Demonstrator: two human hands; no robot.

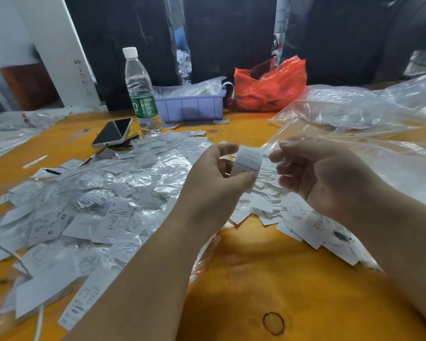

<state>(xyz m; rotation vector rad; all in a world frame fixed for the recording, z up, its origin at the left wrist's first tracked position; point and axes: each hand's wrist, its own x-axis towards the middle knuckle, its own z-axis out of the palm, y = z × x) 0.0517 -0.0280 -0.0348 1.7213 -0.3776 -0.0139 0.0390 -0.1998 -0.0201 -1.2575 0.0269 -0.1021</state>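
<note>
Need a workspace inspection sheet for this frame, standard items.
Surface: orange wooden table.
Job's things: white label, folded; heap of labels and small clear bags at left and centre.
Clutter: water bottle, phone, lilac tray, red bag, clear plastic sheeting at right.
Hands: left hand pinches the label; right hand beside it, fingers curled, blurred, grip unclear.
Cables: thin white cord, lower left.
Surroundings: dark panels behind; white board at left.

Worn on the person's head, a single wide-angle camera is looking forward and down across the orange tabletop (268, 279). It is sitting close above the left hand (214, 183) and right hand (317, 178) at mid-frame, while the water bottle (140, 89) and red plastic bag (268, 87) are lining the far edge.
</note>
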